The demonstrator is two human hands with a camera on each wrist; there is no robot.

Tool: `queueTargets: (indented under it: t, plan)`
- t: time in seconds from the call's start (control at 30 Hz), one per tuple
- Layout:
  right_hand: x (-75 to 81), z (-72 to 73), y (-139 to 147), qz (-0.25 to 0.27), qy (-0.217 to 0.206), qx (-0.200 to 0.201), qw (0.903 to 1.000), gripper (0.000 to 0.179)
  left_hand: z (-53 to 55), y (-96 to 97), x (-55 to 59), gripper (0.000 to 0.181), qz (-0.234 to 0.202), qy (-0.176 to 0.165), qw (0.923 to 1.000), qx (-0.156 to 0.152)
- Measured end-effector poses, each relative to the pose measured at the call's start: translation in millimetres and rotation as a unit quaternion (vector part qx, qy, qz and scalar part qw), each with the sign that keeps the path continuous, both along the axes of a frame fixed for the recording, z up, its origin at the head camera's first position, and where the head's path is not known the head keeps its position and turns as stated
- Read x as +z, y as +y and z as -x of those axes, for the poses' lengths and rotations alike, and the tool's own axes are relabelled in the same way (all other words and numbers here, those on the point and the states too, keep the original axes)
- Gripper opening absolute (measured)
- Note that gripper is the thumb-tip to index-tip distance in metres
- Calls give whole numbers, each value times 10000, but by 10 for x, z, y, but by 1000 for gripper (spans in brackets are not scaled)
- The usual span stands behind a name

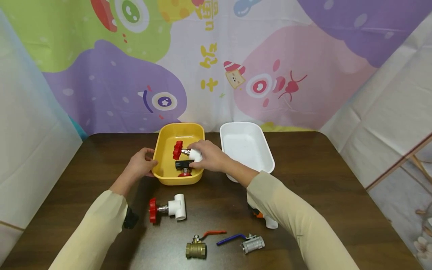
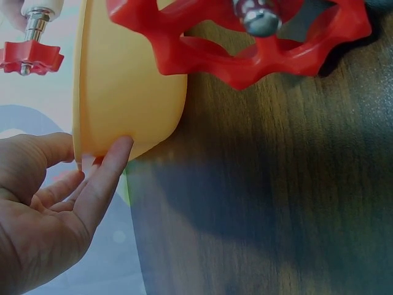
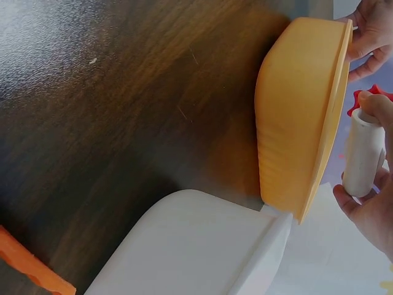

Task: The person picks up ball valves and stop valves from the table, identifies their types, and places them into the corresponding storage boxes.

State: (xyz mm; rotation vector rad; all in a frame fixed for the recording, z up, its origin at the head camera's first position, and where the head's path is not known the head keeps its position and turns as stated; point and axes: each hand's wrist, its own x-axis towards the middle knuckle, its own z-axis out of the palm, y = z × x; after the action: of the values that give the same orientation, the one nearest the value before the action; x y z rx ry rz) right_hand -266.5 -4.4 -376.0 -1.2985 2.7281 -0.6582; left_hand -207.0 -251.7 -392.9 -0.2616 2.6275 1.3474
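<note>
My left hand (image 1: 139,164) grips the left rim of the yellow tub (image 1: 162,142), thumb at the rim and fingers against the outer wall in the left wrist view. In my right hand (image 1: 210,154) is a white plastic valve (image 3: 363,153) with a red handwheel (image 1: 177,150), held by its tee-shaped body over the tub. Below it, a black valve (image 1: 182,164) with a red handwheel lies inside the tub, partly hidden by the right hand. Another white valve (image 1: 175,208) with a red handwheel lies on the table in front of the tub.
Right of the yellow tub stands a white tub (image 1: 241,144). Nearer me lie a brass ball valve (image 1: 195,250) with a red lever and a silver ball valve (image 1: 253,244) with a blue lever. A white-and-orange item (image 1: 271,222) is partly hidden under my right sleeve.
</note>
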Motion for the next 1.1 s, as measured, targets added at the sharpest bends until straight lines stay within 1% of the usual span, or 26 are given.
queueTargets:
  t: [0.23,0.53,0.8,0.97,1.1]
  plan:
    - [-3,14,-31,-73,-153,-127,9998,53,-8,11,18,52,29,-26,10000,12]
    - [-40,40,-54,-105,-97,-96,9999,53,-3,-8,-4,53,41,-67,10000,26]
    - [-86,79,-76,-119,63,-72,9999,53,0,1,-2,52,43,-61,10000,39]
    - [-94,96,-97,-143,66,-31,9999,52,3,-1,-7,52,73,-124,9999,52]
    - [-83,97,-113,-183,18,-53,9998,52,2,2,-3,52,34,-95,9999,53]
